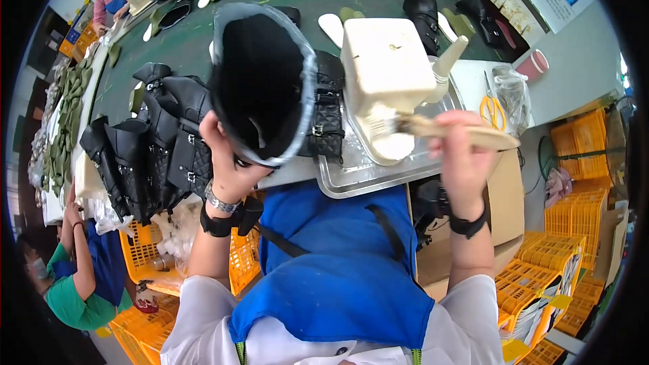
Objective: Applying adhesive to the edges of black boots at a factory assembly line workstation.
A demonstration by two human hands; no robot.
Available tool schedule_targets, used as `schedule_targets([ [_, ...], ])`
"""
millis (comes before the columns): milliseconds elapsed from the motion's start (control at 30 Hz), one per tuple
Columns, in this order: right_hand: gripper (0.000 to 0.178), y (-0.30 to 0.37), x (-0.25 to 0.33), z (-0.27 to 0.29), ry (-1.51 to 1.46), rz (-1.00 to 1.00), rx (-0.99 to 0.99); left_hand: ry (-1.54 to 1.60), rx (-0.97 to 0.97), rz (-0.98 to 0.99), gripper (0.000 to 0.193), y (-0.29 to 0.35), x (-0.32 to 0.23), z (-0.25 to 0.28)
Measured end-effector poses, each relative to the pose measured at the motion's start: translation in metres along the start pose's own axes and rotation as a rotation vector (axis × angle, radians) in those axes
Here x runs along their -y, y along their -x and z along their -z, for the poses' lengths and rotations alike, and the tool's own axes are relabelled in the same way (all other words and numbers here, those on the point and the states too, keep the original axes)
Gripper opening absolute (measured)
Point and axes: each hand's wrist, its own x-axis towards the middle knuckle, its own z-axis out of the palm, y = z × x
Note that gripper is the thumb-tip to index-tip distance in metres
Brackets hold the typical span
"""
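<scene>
Head view: left hand (233, 162) holds boot (262, 88) mouth up, right hand (465, 161) holds brush (424, 127) crosswise, tip left.

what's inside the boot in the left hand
The boot in the left hand shows black lining and, low down, a small pale patch I can't identify. Its foot end is hidden by the shaft.

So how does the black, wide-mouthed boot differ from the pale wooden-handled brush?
The black, wide-mouthed boot is dark and hollow; the pale wooden-handled brush is light brown and slim. The boot looks far bulkier than the brush. The boot's opening faces the camera, while the brush lies roughly sideways, its tip at the blocky cream container. Both are held: boot in the left hand, brush in the right hand.
</scene>
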Motion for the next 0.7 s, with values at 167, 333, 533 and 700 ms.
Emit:
schedule_targets([
  [167, 0.020, -0.017, 0.000, 0.042, -0.082, -0.108, -0.208, 1.366, 0.043, 0.661, 0.062, -0.011, 0.005, 0.012],
  [333, 0.020, -0.023, 0.001, 0.057, -0.066, -0.137, -0.224, 1.481, 0.185, 0.716, 0.071, 0.009, 0.013, -0.002],
  [533, 0.020, -0.042, 0.012, 0.069, 0.051, -0.106, -0.176, 1.107, 0.591, 0.719, 0.078, 0.002, 0.014, 0.006],
  [700, 0.019, -0.062, 0.036, 0.028, 0.209, -0.089, 0.156, 1.066, 0.892, 0.744, 0.079, 0.000, 0.019, 0.003],
])
